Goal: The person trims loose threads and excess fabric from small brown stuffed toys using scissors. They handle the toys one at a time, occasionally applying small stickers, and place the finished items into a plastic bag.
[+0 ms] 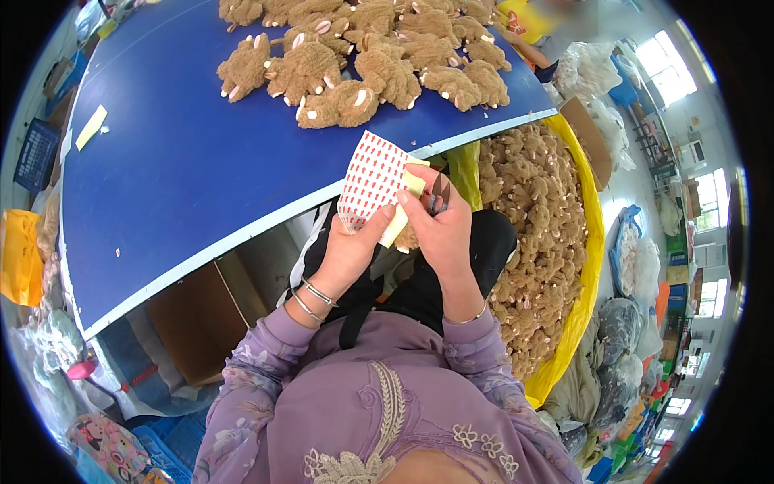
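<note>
Above my lap, just off the table's near edge, my left hand point(352, 250) grips a white sticker sheet point(372, 173) covered in rows of small red marks. The sheet bends slightly. A pale yellow strip point(415, 185) shows along its right side, where thumb and forefinger of my right hand point(443, 230) pinch it. Small dark thread snips point(439, 194) also sit in my right hand, blades pointing up. Past the sheet, brown plush animals point(334, 105) with pink and white details lie in a pile on the blue table point(185, 153).
To my right stands a large yellow-lined bag point(592, 282) full of similar brown plush pieces. A yellow paper scrap point(91, 127) lies on the table's left side. Another person's arm point(528, 52) reaches in at the far right corner. Below the table is an open cardboard box point(189, 315).
</note>
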Tool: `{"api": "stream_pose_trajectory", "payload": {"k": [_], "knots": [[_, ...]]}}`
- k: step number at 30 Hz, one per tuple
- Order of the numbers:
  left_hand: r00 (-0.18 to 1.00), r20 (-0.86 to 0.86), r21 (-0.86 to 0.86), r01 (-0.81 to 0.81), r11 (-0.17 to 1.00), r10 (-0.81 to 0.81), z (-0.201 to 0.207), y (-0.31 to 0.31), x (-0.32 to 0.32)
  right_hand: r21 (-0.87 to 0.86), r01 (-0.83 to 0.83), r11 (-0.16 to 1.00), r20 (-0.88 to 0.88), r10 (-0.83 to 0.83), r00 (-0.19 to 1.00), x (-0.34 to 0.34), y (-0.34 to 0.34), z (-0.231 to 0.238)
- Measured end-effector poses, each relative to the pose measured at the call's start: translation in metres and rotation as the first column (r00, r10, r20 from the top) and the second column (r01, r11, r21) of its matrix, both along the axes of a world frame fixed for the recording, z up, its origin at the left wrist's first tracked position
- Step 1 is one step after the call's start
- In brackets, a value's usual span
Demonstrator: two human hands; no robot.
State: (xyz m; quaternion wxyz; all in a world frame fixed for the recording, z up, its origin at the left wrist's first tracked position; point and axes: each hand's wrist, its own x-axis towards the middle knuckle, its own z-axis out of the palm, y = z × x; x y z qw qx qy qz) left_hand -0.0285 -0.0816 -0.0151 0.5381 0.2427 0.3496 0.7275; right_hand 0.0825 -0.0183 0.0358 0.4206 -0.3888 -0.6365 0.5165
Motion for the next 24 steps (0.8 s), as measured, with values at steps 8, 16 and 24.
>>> {"api": "stream_pose_trajectory", "payload": {"k": [8,16,24], "knots": [[0.994,0.107,0.064,0.007,0.998,-0.014,0.006,0.004,0.008,0.251,0.115,0.961,0.128,-0.150,0.980,0.004,-0.007,0.013],[0.992,0.119,0.079,0.025,0.997,-0.034,0.014,0.001,0.009,0.072,0.068,0.995,-0.003,-0.068,0.998,0.008,-0.006,0.021],[0.988,0.145,0.100,0.037,0.994,-0.051,0.017,0.001,0.008,0.045,0.016,0.999,-0.022,-0.015,1.000,0.012,-0.003,0.024]]}}
